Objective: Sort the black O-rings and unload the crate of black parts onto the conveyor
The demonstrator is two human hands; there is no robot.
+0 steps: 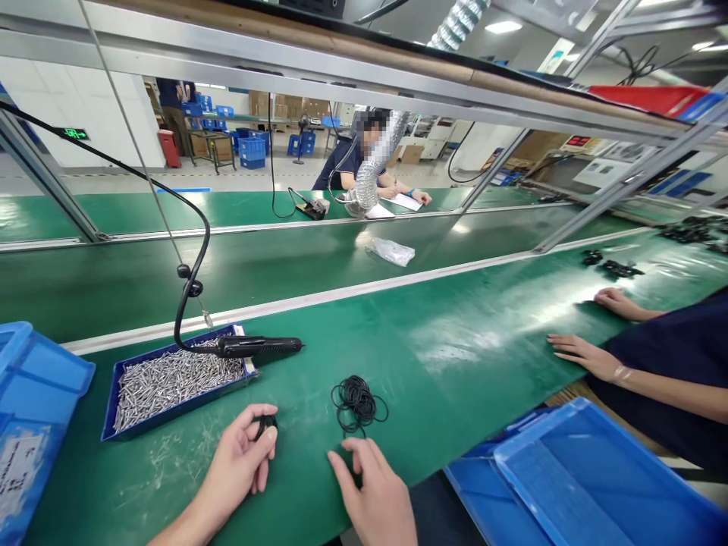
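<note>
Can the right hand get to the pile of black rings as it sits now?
Probably yes. The right hand rests flat on the green belt just below the pile of black rings, and only bare belt shows between them.

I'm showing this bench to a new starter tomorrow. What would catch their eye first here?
Probably the long green bench top that fills the view, with a blue tray of small metal pins at the left and a black corded tool lying across its corner. Nearer, the left hand pinches a small black ring, and the right hand rests just below a loose pile of black rings. A co-worker's hands lie flat at the right.
</note>
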